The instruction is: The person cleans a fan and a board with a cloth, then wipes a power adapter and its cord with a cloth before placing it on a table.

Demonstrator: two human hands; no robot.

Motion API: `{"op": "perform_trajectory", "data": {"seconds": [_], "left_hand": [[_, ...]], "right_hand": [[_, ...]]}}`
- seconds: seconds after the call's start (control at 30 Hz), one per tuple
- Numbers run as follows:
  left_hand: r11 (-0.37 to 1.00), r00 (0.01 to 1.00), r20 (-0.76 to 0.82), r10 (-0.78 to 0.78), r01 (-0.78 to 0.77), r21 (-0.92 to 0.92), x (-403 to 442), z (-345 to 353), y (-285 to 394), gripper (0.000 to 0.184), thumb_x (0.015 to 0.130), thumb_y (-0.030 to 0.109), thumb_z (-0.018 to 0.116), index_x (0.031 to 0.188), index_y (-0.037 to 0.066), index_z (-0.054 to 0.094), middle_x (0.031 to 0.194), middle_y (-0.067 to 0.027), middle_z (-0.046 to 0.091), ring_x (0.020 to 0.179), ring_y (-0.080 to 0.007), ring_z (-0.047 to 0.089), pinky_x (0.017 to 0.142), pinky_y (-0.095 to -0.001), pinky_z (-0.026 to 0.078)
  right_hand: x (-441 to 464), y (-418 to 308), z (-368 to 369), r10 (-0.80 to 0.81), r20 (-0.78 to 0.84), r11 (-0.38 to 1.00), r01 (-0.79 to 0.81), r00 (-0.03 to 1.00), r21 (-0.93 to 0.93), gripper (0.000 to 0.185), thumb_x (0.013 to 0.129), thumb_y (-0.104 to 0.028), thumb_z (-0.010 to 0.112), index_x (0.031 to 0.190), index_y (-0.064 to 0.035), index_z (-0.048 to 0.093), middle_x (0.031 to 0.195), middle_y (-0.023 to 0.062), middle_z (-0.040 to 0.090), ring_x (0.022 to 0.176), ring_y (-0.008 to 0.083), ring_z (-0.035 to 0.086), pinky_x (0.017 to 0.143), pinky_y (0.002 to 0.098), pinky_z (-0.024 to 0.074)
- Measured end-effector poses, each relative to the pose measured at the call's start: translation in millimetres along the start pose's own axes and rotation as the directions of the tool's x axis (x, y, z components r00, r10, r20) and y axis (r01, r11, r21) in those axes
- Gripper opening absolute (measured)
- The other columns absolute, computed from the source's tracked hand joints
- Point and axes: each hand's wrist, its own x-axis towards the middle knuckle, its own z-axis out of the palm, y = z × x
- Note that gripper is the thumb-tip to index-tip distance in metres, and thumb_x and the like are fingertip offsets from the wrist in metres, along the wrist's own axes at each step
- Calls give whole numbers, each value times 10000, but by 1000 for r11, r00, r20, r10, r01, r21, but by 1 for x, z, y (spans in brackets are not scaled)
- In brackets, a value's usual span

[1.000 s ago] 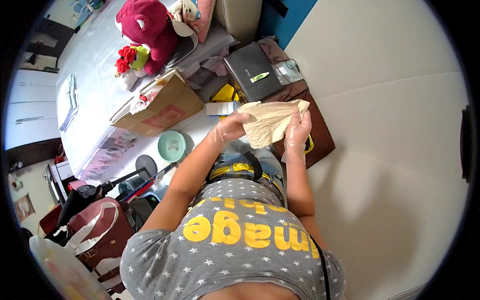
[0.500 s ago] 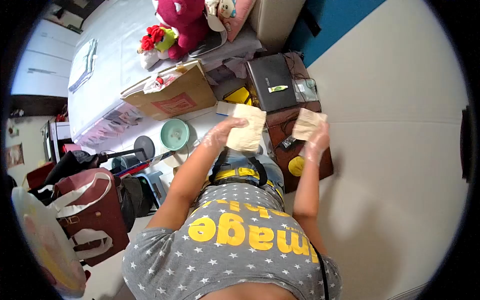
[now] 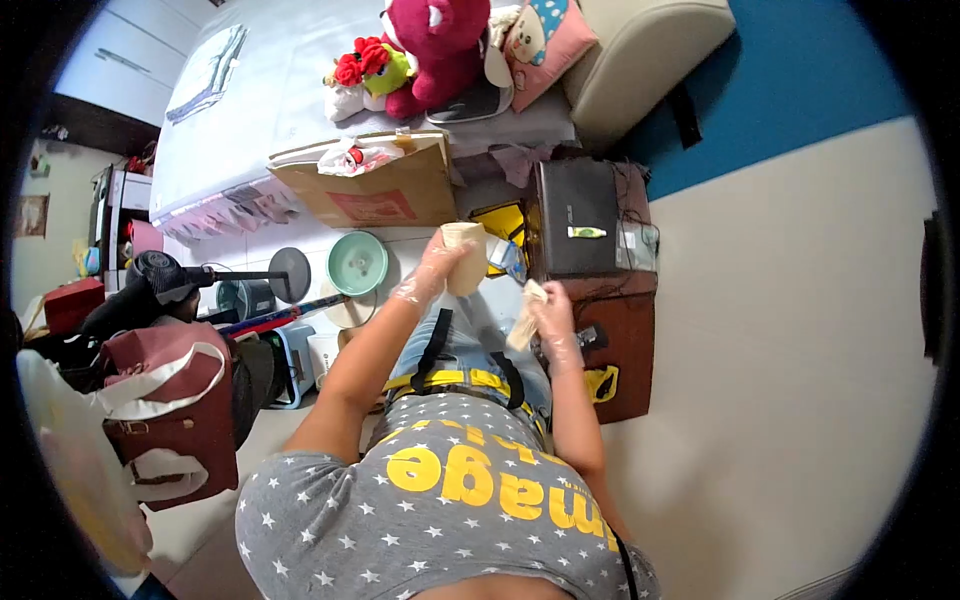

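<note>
Both hands wear thin, clear plastic gloves. My left hand (image 3: pixel 436 268) is closed on a beige paper napkin (image 3: pixel 464 262), which looks slightly curled and stands up from the fingers in front of my legs. To the right and a little nearer, my right hand (image 3: pixel 556 318) pinches a second, narrower beige napkin (image 3: pixel 525 318), folded and tilted downward. A gap separates the two napkins. Beyond the right hand stands a brown cabinet (image 3: pixel 622 340) with a dark ASUS laptop (image 3: pixel 580 225) and a small green-and-white tube (image 3: pixel 587 232) on top of it.
A cardboard box (image 3: pixel 385 200) leans by the bed (image 3: pixel 280 60), which carries plush toys (image 3: pixel 435 50). A green basin (image 3: pixel 357 264) sits on the floor at left. Closer in are a maroon bag (image 3: pixel 165 390) and a black-handled pole (image 3: pixel 235 275). A pale wall (image 3: pixel 780 330) borders the right.
The view has shifted. My hands have come closer together, the right one moving inward from over the cabinet. Both napkins, earlier spread flat to view, now appear turned and narrower.
</note>
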Motion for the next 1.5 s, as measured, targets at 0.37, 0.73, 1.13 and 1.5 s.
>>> {"op": "perform_trajectory", "data": {"seconds": [0.37,0.73,1.13,1.5], "left_hand": [[960,999,38,13,-2,-278,112,-82,62,507,811,171,644,1254,50,428,1189,-79,538,1073,-179,517,923,-335,413],[987,885,-453,-102,32,-160,209,-239,68,496,816,324,604,1204,38,483,1062,-84,589,935,-161,562,783,-305,442],[927,853,-460,-246,69,-368,199,-268,27,229,860,201,586,1020,43,541,931,-80,610,801,-174,594,722,-284,487],[959,918,-296,-264,217,-182,233,-235,27,240,868,207,566,1041,48,519,934,-79,609,827,-185,603,740,-287,481]], "right_hand": [[151,-76,184,66,293,890,76,954,-450,706,696,-212,744,1272,-23,383,1096,130,578,991,215,564,851,315,436],[408,-2,300,193,142,842,-90,971,-532,606,648,-314,764,1091,26,530,1015,169,621,914,257,605,798,342,461],[472,-41,318,-88,122,309,144,989,-940,528,707,-259,693,1143,-75,460,1077,190,524,966,387,554,825,457,452],[502,-16,196,-7,-371,778,-228,929,-586,586,690,-384,696,1079,25,537,981,209,625,916,361,599,772,406,451]]}}
